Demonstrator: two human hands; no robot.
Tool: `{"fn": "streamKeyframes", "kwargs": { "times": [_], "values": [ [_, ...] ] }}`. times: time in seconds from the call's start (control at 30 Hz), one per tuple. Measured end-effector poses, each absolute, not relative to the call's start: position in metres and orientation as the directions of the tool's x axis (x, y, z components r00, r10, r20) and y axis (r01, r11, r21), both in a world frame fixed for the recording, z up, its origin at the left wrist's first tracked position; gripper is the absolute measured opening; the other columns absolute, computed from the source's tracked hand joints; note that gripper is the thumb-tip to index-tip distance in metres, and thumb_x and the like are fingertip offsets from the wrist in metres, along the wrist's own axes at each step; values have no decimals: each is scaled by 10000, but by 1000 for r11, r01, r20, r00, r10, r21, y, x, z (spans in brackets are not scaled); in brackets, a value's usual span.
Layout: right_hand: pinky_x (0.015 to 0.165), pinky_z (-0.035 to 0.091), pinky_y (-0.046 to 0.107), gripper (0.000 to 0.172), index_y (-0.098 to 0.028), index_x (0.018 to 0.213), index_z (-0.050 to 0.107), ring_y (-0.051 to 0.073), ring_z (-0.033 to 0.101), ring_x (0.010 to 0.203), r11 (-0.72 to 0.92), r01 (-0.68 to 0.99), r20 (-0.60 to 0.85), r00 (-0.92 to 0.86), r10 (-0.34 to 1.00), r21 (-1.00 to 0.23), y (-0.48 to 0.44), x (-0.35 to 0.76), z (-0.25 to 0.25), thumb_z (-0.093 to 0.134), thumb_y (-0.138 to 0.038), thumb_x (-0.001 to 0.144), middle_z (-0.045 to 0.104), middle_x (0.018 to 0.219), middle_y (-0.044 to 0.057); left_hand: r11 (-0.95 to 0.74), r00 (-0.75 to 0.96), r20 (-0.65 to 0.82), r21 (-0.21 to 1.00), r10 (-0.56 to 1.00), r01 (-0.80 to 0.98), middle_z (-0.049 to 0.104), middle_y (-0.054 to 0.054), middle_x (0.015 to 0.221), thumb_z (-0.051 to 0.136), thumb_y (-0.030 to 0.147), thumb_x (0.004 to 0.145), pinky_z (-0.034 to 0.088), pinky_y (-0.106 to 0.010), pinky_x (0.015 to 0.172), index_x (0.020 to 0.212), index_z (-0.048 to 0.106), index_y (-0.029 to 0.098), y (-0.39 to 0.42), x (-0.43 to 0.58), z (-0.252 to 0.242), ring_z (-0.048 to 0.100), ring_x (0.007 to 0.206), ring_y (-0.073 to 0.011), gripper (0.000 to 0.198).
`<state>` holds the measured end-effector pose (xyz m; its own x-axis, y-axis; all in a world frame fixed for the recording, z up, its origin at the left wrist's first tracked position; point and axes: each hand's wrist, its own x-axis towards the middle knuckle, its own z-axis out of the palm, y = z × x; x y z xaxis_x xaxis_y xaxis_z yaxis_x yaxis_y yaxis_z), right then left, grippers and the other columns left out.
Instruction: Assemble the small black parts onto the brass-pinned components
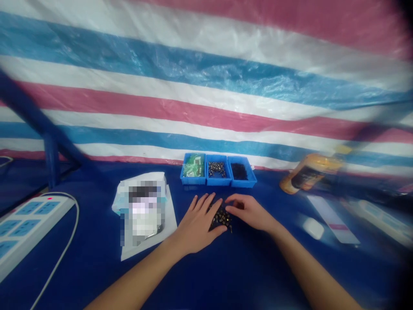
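Hanging behind a dark blue tabletop (245,280): a striped pink, white and blue plastic tarp (206,86). Lying on that tabletop between both hands: a small heap of brass-and-black metal parts (221,219), each piece too small to identify. Pressing down beside the heap's left side: the left hand (196,226), palm down, fingers spreading apart just beyond it, thumb stretching along its near edge. Reaching in from the other side: the right hand (248,211), palm down, fingers lying loosely together and curving over the heap's far edge, with no pinch showing. Extending up from the bottom corners: both forearms, angling inward. Sitting side by side just beyond the fingers: three blue plastic bins (218,182), holding green packets (192,165), small metal parts (217,169) and fine black pieces (239,171). Lying off to the left: a white paper packet (145,215) and a power strip (32,228). Lying on its side at the right: a blurred yellow-labelled jar (309,174).
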<state>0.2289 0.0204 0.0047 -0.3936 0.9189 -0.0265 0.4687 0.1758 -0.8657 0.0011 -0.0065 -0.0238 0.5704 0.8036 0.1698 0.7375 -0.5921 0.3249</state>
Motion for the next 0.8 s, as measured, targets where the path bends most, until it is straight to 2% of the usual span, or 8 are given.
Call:
{"fn": "streamKeyframes", "kwargs": {
  "times": [0.1, 0.23, 0.47, 0.8],
  "values": [
    [555, 350, 248, 333, -231, 1059, 653, 121, 528, 578, 270, 623, -98, -491, 866, -734, 14, 236, 8, 713, -448, 814, 598, 656, -46, -594, 572, 170, 322, 803, 738, 262, -84, 1611, 402, 645, 934, 190, -610, 1185, 1534, 268, 289, -7, 1, -23, 225, 1477, -352, 710],
    [580, 339, 243, 289, -255, 1054, 642, 123, 559, 620, 406, 698, -94, -559, 824, -591, 10, 235, 12, 721, -402, 819, 635, 713, -46, -600, 575, 177, 311, 799, 737, 271, -93, 1605, 424, 626, 933, 184, -607, 1187, 1526, 286, 276, -7, 2, -23, 243, 1470, -347, 702],
    [601, 354, 242, 151, -241, 1007, 622, 138, 574, 669, 442, 718, -42, -546, 837, -538, 5, 227, 11, 618, -354, 908, 650, 758, -23, -596, 581, 149, 304, 800, 743, 277, -101, 1603, 400, 621, 944, 187, -605, 1187, 1530, 282, 263, -7, 2, -21, 230, 1477, -339, 696],
    [721, 438, 263, 93, -241, 1035, 578, 159, 606, 789, 535, 692, 53, -587, 808, -484, 4, 220, 6, 544, -265, 952, 633, 923, 12, -600, 571, 186, 293, 799, 744, 302, -79, 1594, 386, 508, 987, 211, -577, 1191, 1516, 295, 283, -7, 2, -24, 259, 1469, -309, 581]
  ]
}}
